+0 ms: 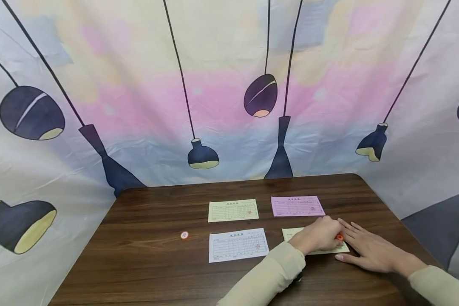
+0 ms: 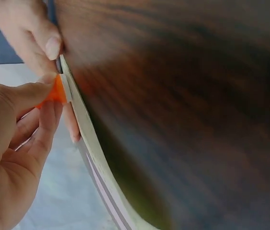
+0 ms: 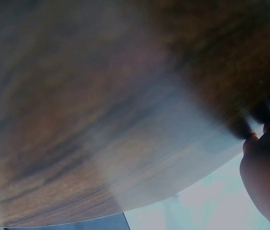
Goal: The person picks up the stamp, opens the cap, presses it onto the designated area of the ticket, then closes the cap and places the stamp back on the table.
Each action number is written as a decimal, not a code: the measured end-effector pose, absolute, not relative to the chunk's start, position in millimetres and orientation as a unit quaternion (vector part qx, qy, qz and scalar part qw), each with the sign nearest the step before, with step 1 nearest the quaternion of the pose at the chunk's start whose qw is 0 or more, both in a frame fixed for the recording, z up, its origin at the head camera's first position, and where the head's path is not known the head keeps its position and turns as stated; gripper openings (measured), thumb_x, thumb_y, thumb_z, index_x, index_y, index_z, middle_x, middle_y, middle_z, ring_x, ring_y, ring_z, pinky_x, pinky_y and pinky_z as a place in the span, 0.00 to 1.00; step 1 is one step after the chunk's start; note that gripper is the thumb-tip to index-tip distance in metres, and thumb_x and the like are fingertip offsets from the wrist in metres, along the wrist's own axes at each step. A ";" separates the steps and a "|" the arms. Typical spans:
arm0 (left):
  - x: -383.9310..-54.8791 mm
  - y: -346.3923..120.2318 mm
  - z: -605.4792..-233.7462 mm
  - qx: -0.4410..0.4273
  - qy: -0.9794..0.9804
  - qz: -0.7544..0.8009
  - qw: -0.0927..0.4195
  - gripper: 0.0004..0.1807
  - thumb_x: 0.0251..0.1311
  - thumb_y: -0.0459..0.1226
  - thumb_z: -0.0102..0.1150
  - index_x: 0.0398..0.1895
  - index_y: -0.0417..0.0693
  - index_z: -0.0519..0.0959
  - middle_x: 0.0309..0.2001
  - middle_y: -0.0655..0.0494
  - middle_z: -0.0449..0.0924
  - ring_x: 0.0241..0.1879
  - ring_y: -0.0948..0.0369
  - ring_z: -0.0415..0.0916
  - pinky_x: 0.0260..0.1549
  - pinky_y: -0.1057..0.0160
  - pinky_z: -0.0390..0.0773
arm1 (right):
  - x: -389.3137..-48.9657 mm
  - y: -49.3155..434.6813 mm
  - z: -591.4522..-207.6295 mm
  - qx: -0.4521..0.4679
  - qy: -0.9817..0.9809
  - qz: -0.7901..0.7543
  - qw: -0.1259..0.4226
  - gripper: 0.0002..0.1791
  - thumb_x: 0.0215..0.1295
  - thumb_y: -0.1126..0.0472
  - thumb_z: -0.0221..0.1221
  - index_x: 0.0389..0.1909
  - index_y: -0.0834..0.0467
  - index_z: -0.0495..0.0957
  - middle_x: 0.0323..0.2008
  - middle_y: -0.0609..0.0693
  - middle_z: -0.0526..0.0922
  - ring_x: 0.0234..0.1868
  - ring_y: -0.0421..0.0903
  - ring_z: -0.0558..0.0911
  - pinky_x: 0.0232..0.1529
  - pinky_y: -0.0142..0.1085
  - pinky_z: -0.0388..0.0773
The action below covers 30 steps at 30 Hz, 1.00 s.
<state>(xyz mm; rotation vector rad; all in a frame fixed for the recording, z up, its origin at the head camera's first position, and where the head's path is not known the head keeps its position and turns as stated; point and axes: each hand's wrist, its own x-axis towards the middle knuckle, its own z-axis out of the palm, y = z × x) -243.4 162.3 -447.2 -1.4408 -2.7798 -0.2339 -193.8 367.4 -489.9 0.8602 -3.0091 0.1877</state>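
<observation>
An orange stamp (image 1: 339,237) is standing on the front-right yellow slip (image 1: 292,232); the left hand (image 1: 319,234) is pinching it, seemingly for pressing. The right hand (image 1: 372,250) is lying flat at the slip's edge, apparently steadying it; a pink slip (image 1: 296,206) is lying beyond.

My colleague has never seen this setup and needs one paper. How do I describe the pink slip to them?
Start from the dark brown wooden table. Its paper slips lie in two rows; go to the far row's right end, just beyond the left hand. The pink slip stands out by colour: its neighbours are pale yellow slips and a bluish-white slip.
</observation>
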 end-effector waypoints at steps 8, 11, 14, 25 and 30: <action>-242.5 168.5 -443.5 -0.450 -0.891 -0.066 -0.001 0.08 0.66 0.46 0.72 0.30 0.63 0.82 0.23 0.73 0.72 0.22 0.75 0.67 0.24 0.79 0.66 | -192.7 368.8 -487.7 0.277 -0.959 0.056 0.004 0.46 0.74 0.31 0.54 0.76 0.64 0.69 0.78 0.65 0.65 0.69 0.12 0.21 0.67 0.10 0.16; -241.7 171.5 -441.2 -0.441 -0.896 -0.058 -0.009 0.05 0.65 0.46 0.72 0.34 0.64 0.84 0.25 0.74 0.75 0.24 0.75 0.70 0.25 0.79 0.69 | -192.3 368.9 -487.8 0.277 -0.959 0.054 0.005 0.45 0.74 0.31 0.55 0.76 0.64 0.69 0.77 0.65 0.67 0.68 0.12 0.20 0.67 0.10 0.16; -241.6 172.7 -440.1 -0.439 -0.897 -0.052 -0.016 0.04 0.65 0.46 0.72 0.35 0.64 0.85 0.26 0.74 0.77 0.25 0.75 0.71 0.26 0.78 0.69 | -192.5 369.0 -489.1 0.279 -0.959 0.050 0.009 0.45 0.74 0.31 0.55 0.75 0.63 0.70 0.77 0.65 0.68 0.68 0.11 0.20 0.68 0.10 0.16; -242.0 168.4 -440.7 -0.433 -0.900 -0.051 -0.018 0.05 0.65 0.48 0.72 0.39 0.66 0.85 0.30 0.76 0.77 0.29 0.76 0.71 0.30 0.79 0.69 | -192.7 365.8 -492.3 0.285 -0.957 0.049 0.025 0.44 0.74 0.32 0.55 0.75 0.62 0.70 0.77 0.64 0.69 0.69 0.12 0.21 0.69 0.11 0.16; -242.3 167.2 -442.0 -0.429 -0.901 -0.061 -0.016 0.05 0.64 0.48 0.73 0.38 0.65 0.85 0.33 0.77 0.78 0.29 0.77 0.71 0.30 0.81 0.69 | -193.8 365.7 -491.0 0.284 -0.957 0.050 0.018 0.44 0.74 0.32 0.56 0.76 0.62 0.70 0.77 0.64 0.68 0.69 0.11 0.20 0.68 0.11 0.16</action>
